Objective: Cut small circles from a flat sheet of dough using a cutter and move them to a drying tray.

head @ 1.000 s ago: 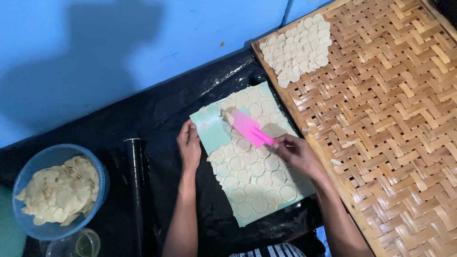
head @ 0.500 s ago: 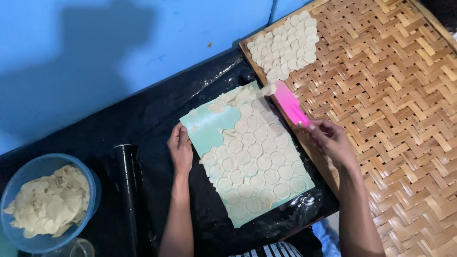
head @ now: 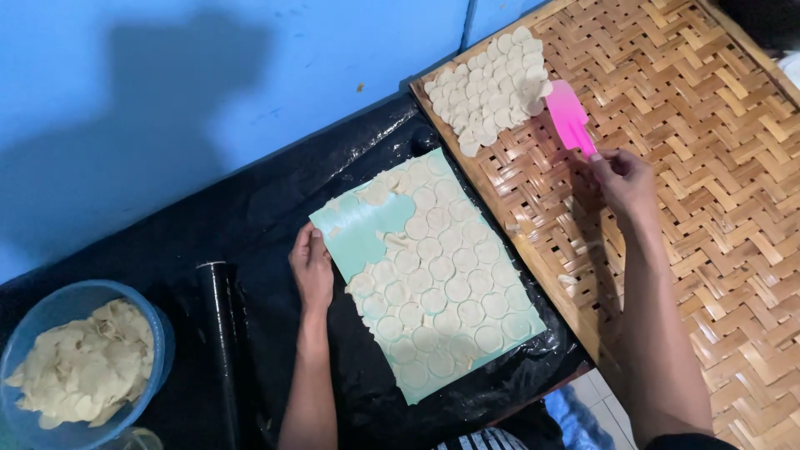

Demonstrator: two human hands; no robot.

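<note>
Hands at work over cut dough rounds on a teal mat, seen from the head camera.

Right hand (head: 623,179) pinches the handle of a pink spatula (head: 569,114), its blade lying on the woven bamboo tray (head: 708,208) just beside a cluster of pale dough discs (head: 487,86) at the tray's far corner. Left hand (head: 312,268) rests flat, fingers together, on the near-left edge of the teal mat (head: 358,233), which lies on black plastic sheeting (head: 250,217) just left of the tray and carries rows of cut dough rounds (head: 442,292). Left of the mat lies a black roller (head: 223,333); farther left, a blue bowl (head: 50,304) holds dough scraps (head: 83,367).
</note>
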